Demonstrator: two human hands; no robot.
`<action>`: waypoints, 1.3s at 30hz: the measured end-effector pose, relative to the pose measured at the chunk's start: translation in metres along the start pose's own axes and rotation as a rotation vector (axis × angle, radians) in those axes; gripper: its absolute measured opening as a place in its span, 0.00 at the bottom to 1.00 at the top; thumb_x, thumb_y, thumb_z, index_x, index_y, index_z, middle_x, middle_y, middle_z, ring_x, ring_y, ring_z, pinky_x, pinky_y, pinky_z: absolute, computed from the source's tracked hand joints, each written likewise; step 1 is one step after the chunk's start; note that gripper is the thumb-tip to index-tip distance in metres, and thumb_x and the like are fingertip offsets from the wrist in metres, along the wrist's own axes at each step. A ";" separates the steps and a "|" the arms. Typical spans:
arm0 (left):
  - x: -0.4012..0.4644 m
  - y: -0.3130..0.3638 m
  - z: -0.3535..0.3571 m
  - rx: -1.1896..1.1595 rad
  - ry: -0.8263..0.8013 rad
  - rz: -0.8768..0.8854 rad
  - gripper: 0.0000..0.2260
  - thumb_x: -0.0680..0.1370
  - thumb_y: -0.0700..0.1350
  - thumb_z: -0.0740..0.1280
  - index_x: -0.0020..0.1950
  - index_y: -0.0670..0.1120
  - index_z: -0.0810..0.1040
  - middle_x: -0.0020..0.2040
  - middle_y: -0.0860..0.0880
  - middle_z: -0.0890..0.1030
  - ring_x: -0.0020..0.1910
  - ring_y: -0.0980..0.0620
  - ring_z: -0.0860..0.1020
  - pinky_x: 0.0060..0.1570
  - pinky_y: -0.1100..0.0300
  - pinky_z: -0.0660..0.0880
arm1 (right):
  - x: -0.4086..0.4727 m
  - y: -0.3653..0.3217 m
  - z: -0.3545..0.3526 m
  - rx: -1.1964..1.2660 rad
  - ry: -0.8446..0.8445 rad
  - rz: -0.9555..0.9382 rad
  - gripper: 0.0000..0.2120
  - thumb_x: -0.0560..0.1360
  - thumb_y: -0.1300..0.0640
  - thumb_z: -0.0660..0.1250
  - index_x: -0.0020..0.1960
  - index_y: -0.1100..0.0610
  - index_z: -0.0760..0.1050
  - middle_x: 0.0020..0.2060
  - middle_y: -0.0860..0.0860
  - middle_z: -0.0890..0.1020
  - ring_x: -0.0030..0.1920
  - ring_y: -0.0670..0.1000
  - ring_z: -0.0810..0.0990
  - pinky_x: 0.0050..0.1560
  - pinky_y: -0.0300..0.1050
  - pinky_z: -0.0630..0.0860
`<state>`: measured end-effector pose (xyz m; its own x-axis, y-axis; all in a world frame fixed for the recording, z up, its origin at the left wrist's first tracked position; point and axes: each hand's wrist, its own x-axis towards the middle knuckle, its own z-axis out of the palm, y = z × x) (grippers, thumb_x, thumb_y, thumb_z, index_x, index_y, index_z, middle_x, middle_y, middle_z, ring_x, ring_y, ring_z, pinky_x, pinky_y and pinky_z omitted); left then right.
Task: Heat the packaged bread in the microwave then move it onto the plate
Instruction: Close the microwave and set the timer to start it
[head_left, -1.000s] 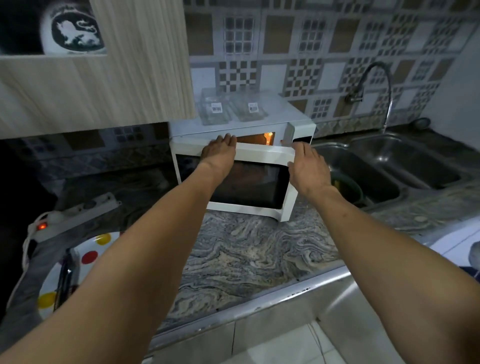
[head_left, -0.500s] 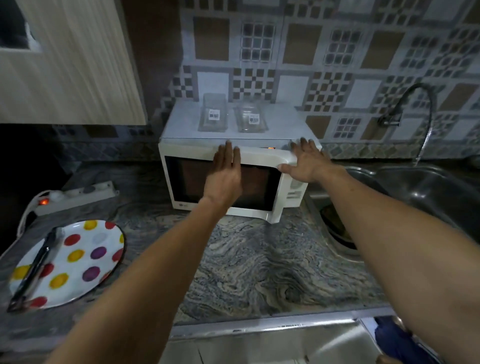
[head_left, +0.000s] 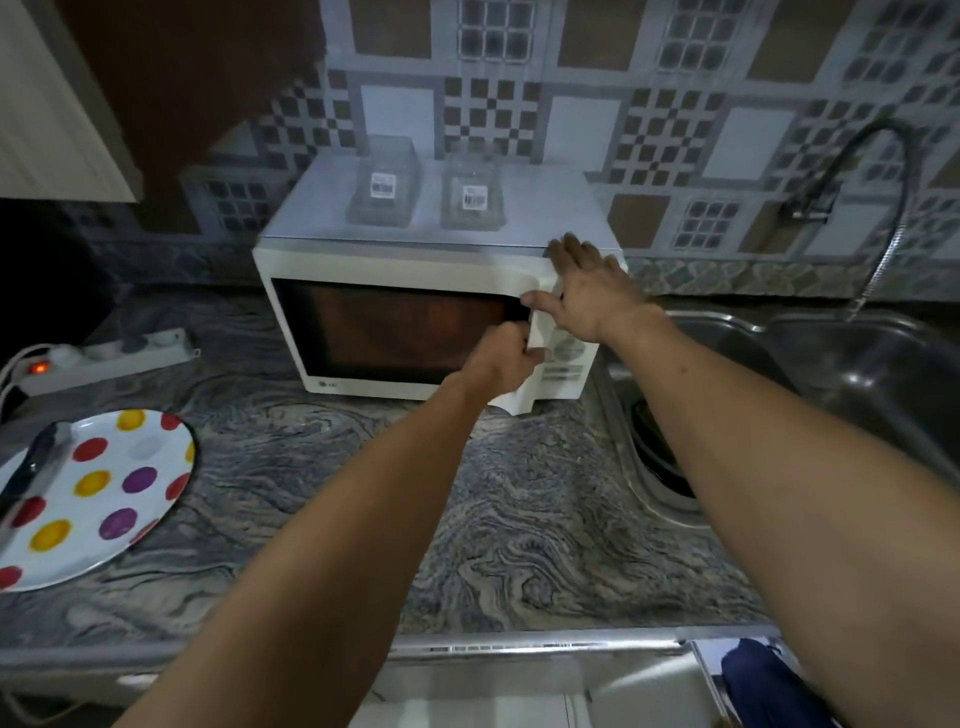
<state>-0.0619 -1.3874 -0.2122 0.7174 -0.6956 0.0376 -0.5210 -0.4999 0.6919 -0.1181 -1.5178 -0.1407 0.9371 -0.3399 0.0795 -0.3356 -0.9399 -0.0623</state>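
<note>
Now the white microwave's (head_left: 431, 291) door, ajar a second ago, sits shut, left hand (head_left: 501, 358) curled on its handle edge, right hand (head_left: 589, 296) spread flat against the top corner, so heating can start.

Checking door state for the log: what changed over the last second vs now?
The microwave door went from ajar, interior lit, to shut. The left hand slid from the door's top edge down to its right edge, fingers curled there. The right hand shifted from the door's corner onto the oven's top right corner, spread flat. Unchanged: two clear packages on top, spotted plate with tongs.
</note>
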 end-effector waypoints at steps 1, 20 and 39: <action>0.005 0.002 0.002 -0.012 0.002 -0.010 0.13 0.79 0.47 0.69 0.54 0.36 0.79 0.43 0.36 0.82 0.45 0.37 0.80 0.34 0.58 0.68 | 0.000 0.001 0.000 -0.002 0.014 -0.007 0.41 0.79 0.33 0.55 0.82 0.55 0.48 0.81 0.55 0.49 0.80 0.56 0.50 0.78 0.57 0.50; 0.039 0.009 0.012 0.040 0.087 -0.160 0.11 0.80 0.50 0.68 0.46 0.43 0.76 0.42 0.45 0.79 0.38 0.47 0.78 0.38 0.59 0.72 | 0.002 -0.001 -0.002 -0.019 0.273 0.039 0.27 0.76 0.36 0.65 0.66 0.54 0.71 0.61 0.53 0.79 0.58 0.60 0.79 0.47 0.51 0.72; 0.047 0.013 0.013 0.011 0.046 -0.229 0.14 0.79 0.47 0.69 0.57 0.37 0.78 0.55 0.41 0.81 0.52 0.43 0.81 0.52 0.54 0.79 | -0.022 0.058 0.127 0.767 0.179 0.503 0.20 0.72 0.44 0.76 0.53 0.59 0.82 0.48 0.53 0.85 0.47 0.54 0.83 0.51 0.45 0.81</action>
<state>-0.0407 -1.4331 -0.2110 0.8379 -0.5389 -0.0864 -0.3467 -0.6478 0.6783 -0.1464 -1.5606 -0.2720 0.6488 -0.7609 0.0128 -0.4828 -0.4245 -0.7659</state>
